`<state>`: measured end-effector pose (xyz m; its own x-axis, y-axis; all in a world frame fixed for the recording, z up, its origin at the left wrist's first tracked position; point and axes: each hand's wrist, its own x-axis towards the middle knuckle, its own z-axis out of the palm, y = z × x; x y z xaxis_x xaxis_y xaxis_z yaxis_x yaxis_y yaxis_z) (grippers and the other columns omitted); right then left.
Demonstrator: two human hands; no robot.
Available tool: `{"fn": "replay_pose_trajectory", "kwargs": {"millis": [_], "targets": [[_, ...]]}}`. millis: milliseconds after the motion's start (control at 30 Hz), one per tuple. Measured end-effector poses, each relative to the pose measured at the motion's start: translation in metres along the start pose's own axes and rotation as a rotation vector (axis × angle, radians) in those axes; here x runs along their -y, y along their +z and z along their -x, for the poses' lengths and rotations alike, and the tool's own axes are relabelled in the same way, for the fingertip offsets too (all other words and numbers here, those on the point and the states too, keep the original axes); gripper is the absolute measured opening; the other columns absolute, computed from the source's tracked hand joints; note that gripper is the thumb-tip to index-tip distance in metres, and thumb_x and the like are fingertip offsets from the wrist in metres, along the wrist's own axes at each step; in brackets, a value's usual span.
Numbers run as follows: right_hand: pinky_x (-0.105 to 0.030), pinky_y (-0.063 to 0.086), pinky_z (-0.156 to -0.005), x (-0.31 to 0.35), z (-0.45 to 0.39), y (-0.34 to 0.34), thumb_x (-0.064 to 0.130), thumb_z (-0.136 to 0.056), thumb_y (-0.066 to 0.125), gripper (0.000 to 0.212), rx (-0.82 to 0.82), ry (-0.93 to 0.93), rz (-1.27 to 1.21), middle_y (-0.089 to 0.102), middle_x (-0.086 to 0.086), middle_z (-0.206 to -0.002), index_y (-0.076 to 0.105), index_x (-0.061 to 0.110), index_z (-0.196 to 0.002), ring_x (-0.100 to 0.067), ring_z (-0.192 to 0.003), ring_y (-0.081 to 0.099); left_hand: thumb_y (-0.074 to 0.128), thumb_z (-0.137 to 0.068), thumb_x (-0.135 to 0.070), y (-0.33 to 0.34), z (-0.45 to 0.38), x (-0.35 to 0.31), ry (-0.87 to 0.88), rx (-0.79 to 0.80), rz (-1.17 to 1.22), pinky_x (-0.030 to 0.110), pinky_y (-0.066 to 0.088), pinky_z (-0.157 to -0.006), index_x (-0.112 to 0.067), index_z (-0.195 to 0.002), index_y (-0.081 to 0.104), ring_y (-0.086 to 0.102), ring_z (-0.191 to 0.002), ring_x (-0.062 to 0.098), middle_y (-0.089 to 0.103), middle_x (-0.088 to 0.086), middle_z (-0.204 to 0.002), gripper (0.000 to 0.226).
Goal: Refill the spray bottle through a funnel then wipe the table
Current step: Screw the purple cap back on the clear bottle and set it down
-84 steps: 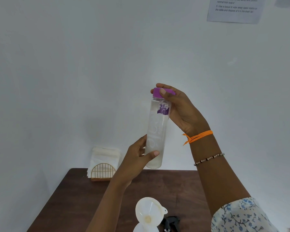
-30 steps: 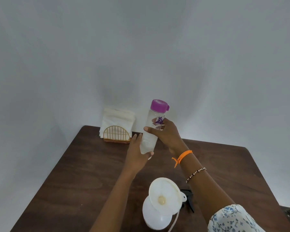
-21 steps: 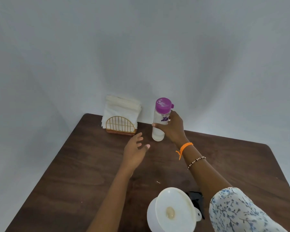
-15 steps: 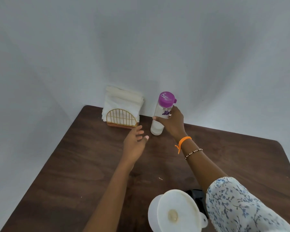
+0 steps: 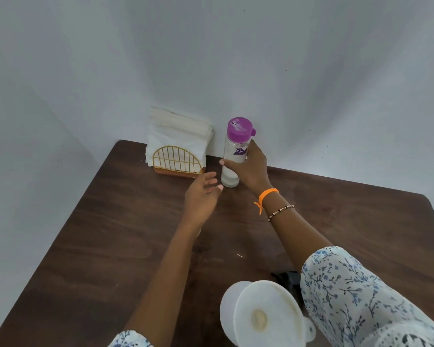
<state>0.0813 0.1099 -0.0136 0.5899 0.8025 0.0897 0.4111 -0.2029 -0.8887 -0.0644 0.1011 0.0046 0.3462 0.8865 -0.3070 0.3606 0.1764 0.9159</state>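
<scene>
Dark wooden table (image 5: 115, 246) against plain pale grey walls (image 5: 261, 58)

Both arms are bare from the wrist to above the elbow. The right arm's sleeve (image 5: 356, 294) is white cloth printed with small blue flowers and dark thin twigs, and a patch of white lacy fabric shows just below it. The same print shows on the left sleeve (image 5: 130, 339). An orange thread band (image 5: 267, 194), knotted with loose ends, circles the right wrist. Just behind the band sits a thin bracelet (image 5: 281, 211) of dark and pale beads.
</scene>
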Motion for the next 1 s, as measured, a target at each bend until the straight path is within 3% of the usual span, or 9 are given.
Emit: {"fn": "replay_pose_trajectory", "kwargs": {"millis": [333, 433, 600, 700, 867, 1000], "targets": [[-0.025, 0.044, -0.084, -0.004, 0.020, -0.016, 0.020, -0.069, 0.080, 0.064, 0.016, 0.156, -0.053, 0.052, -0.003, -0.122, 0.047, 0.011, -0.123, -0.016, -0.106, 0.051, 0.056, -0.091, -0.017, -0.003, 0.016, -0.003, 0.026, 0.034, -0.002, 0.010, 0.039, -0.072, -0.023, -0.120, 0.057, 0.053, -0.091, -0.005, 0.058, -0.014, -0.107, 0.030], [-0.022, 0.041, -0.081, 0.000, 0.043, -0.030, 0.021, -0.073, 0.078, 0.058, -0.012, 0.239, -0.103, 0.052, 0.000, -0.119, 0.048, 0.013, -0.123, -0.012, -0.103, 0.050, 0.056, -0.091, -0.018, -0.005, 0.031, -0.004, 0.031, 0.052, 0.020, 0.011, 0.039, -0.075, -0.024, -0.120, 0.057, 0.054, -0.095, -0.005, 0.059, -0.015, -0.108, 0.029], [-0.018, 0.044, -0.079, 0.018, 0.091, -0.063, 0.016, -0.079, 0.072, 0.028, 0.062, 0.263, -0.191, 0.062, -0.002, -0.106, 0.061, 0.014, -0.105, -0.013, -0.097, 0.057, 0.056, -0.092, -0.018, -0.014, 0.072, -0.006, 0.048, 0.099, 0.081, 0.010, 0.040, -0.074, -0.026, -0.118, 0.059, 0.056, -0.102, -0.001, 0.062, -0.013, -0.110, 0.028], [-0.024, 0.045, -0.084, 0.030, 0.126, -0.083, 0.017, -0.085, 0.065, 0.016, 0.098, 0.276, -0.285, 0.064, 0.000, -0.097, 0.065, 0.016, -0.100, -0.011, -0.094, 0.057, 0.056, -0.092, -0.018, -0.021, 0.101, -0.002, 0.060, 0.120, 0.130, 0.012, 0.043, -0.076, -0.030, -0.112, 0.060, 0.058, -0.102, -0.001, 0.064, -0.014, -0.107, 0.024], [-0.026, 0.046, -0.088, 0.050, 0.181, -0.112, 0.020, -0.090, 0.058, 0.016, 0.185, 0.270, -0.365, 0.066, -0.003, -0.102, 0.065, 0.017, -0.105, -0.011, -0.095, 0.059, 0.047, -0.093, -0.004, -0.026, 0.143, 0.010, 0.090, 0.195, 0.122, 0.010, 0.048, -0.075, -0.023, -0.112, 0.062, 0.061, -0.093, -0.002, 0.065, -0.010, -0.105, 0.031], [-0.024, 0.045, -0.085, 0.056, 0.219, -0.125, 0.022, -0.093, 0.052, 0.017, 0.093, 0.288, -0.461, 0.068, 0.001, -0.097, 0.065, 0.017, -0.103, -0.011, -0.091, 0.059, 0.046, -0.091, 0.002, -0.019, 0.168, 0.031, 0.084, 0.276, 0.067, 0.015, 0.051, -0.075, -0.028, -0.104, 0.064, 0.061, -0.095, -0.003, 0.067, -0.014, -0.103, 0.038]]}}
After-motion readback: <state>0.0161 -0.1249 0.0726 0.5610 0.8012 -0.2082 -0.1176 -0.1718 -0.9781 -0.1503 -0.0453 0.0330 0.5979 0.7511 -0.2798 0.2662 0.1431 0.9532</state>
